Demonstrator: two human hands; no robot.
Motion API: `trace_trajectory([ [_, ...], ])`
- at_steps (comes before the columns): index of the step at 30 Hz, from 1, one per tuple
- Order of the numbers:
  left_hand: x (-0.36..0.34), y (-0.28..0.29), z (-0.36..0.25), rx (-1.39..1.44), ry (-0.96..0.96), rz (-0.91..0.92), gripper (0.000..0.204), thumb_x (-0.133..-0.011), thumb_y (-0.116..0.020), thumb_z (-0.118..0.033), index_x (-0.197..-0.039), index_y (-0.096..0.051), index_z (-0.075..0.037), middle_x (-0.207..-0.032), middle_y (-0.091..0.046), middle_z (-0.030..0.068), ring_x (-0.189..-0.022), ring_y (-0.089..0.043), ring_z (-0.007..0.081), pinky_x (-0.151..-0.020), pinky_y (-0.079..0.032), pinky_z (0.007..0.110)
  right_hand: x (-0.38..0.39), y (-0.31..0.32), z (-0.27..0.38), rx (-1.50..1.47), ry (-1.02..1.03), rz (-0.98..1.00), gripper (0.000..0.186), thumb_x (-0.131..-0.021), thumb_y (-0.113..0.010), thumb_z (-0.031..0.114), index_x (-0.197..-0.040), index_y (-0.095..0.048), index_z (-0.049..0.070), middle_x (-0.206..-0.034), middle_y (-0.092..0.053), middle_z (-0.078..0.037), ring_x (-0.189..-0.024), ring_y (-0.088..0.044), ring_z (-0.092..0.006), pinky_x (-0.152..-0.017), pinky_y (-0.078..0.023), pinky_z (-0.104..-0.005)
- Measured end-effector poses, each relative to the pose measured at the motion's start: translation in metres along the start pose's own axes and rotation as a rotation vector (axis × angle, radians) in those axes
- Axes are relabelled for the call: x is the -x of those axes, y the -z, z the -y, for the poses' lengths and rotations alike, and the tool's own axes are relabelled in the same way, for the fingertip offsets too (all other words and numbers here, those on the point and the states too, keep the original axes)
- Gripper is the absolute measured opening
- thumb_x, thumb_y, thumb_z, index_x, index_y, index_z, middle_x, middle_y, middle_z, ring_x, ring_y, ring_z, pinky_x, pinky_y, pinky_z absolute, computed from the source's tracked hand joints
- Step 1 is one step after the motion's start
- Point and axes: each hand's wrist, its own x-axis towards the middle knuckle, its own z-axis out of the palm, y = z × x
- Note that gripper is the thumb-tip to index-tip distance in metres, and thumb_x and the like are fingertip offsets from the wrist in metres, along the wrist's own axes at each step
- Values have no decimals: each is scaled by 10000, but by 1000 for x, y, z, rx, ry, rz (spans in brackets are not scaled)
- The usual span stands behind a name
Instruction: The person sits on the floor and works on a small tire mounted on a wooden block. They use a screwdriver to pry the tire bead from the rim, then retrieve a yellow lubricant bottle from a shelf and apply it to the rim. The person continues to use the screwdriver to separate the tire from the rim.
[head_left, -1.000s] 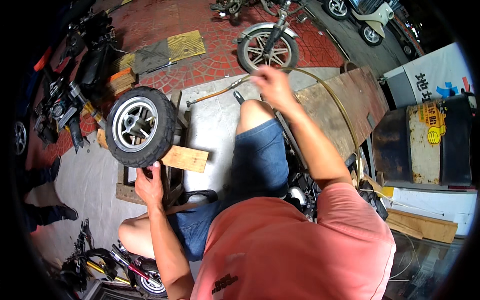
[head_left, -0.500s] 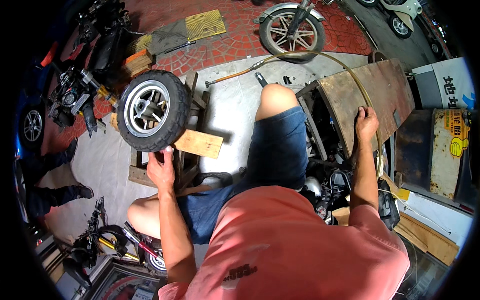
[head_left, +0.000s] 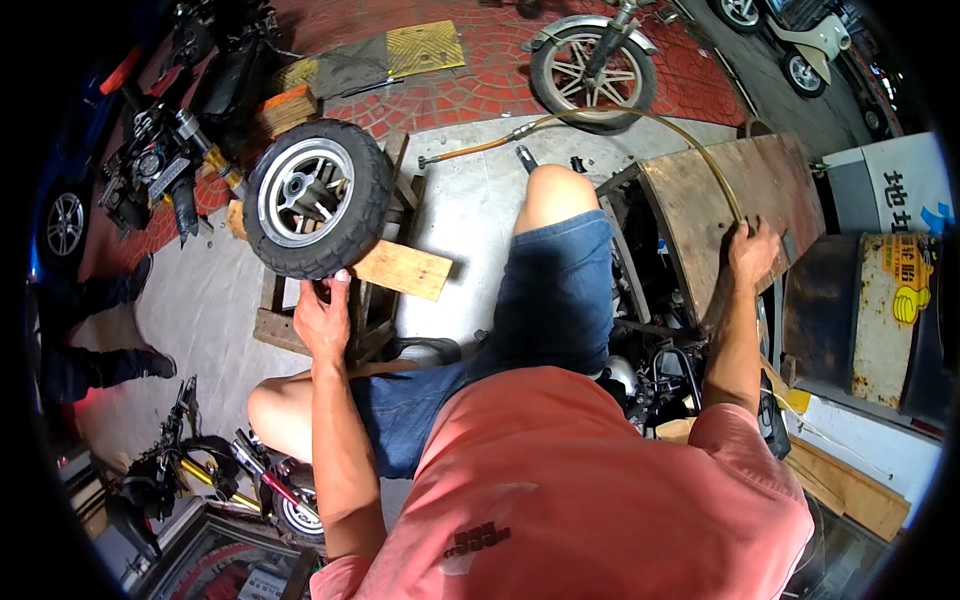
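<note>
A small wheel point(head_left: 297, 187) with a black knobbly tyre and silver spoked rim stands tilted on a low wooden stand point(head_left: 283, 328). My left hand point(head_left: 322, 314) pinches the tyre's near lower edge, thumb on top and fingers curled beneath. A pale wooden board point(head_left: 405, 271) juts out under the tyre to the right. Over at the right, my right hand point(head_left: 753, 252) is closed around a yellowish air hose point(head_left: 712, 157) above a worn wooden box top point(head_left: 690, 190). From there the hose arcs left to its orange end piece and metal tip, lying on the pale floor.
A motorcycle front wheel point(head_left: 592, 75) stands straight ahead. Motorcycle parts point(head_left: 150, 180) crowd the left, near another person's legs point(head_left: 105, 365). A rusty metal drum point(head_left: 880, 320) is at the right. Dark loose parts point(head_left: 660, 375) lie beside my right thigh.
My right hand has moved slightly right and closed on the hose, which ran beside it before. My left hand stays at the tyre's edge. The whole view has shifted slightly.
</note>
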Motion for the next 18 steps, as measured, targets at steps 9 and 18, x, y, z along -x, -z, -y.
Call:
trace_trajectory([
  [9,2,-3,0,-2,-9,-5,529,-941,-722,-544,-1093,-705,-37,-918,-765,155,-886,-728,370,-847,-539,469,8,84,46,-263,210,262,356,-935,-751,374,-916,-708,21,-909,-709,-237,-876,-694,-438,-783,-525,-502],
  [18,-1,6,2,-34,96,101,632,-899,-703,-652,-1056,-672,-40,-954,-770,144,-939,-742,377,-865,-544,472,126,104,60,-187,358,865,332,-902,-787,313,-885,-677,0,-785,-700,-229,-779,-690,-445,-701,-533,-510],
])
